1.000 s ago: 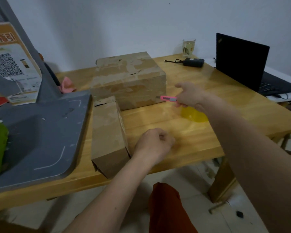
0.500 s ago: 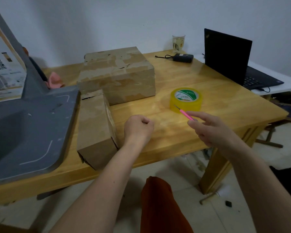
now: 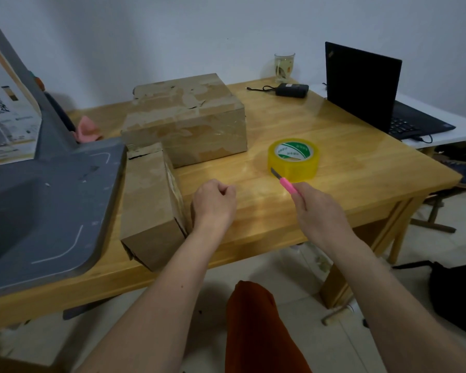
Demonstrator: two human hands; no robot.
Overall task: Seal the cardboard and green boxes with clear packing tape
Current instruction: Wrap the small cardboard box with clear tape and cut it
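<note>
Right hand [image 3: 319,211] grip holds pink cutter [image 3: 288,185], blade tip at tape roll [image 3: 293,160] on counter [image 3: 347,168]. Left hand [image 3: 214,204] fisted, grip empty, beside long cardboard box [image 3: 151,200].

Right hand [image 3: 318,211] grips pink utility knife [image 3: 287,183], blade tip at tape roll [image 3: 293,160]. Left hand [image 3: 214,203] fisted, holding nothing, beside narrow cardboard box [image 3: 151,200]. Larger cardboard box [image 3: 186,117] behind.

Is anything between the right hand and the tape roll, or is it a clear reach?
Nothing visible blocks it. The right hand grips a pink utility knife whose blade points at the tape roll just beyond, on bare table. The hand is full, though; the left hand holds nothing.
</note>
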